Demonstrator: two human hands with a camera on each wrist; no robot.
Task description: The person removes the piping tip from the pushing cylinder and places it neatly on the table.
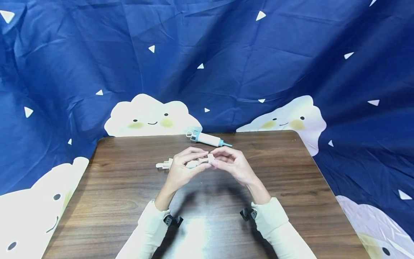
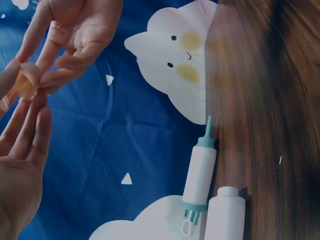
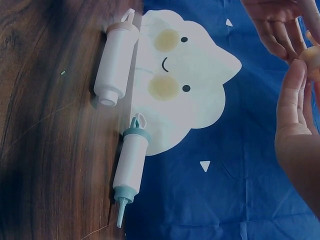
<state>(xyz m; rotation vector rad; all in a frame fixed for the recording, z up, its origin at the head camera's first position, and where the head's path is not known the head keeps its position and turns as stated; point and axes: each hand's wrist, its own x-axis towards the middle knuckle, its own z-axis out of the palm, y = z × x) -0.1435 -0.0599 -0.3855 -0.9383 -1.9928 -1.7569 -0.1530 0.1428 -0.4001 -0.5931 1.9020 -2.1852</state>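
Both hands hold a small peach nozzle cap [image 1: 211, 158] between them, raised above the table. My left hand [image 1: 182, 166] pinches it from the left with thumb and fingers. From the other side, the fingertips of my right hand [image 1: 235, 166] grip its wide end. In the left wrist view the cap [image 2: 31, 80] shows a curved, flared rim among the fingertips. Under the left hand lies a white tube [image 3: 116, 62] with a peach collar and pull ring, its bare neck pointing right; in the head view the hand partly hides it.
A second white tube [image 1: 208, 139] with teal ends and a thin teal tip lies at the back edge of the wooden table [image 1: 123, 201]. Behind hangs a blue cloth [image 1: 220, 82] with white clouds and triangles. A tiny pale scrap [image 3: 63, 73] lies on the wood.
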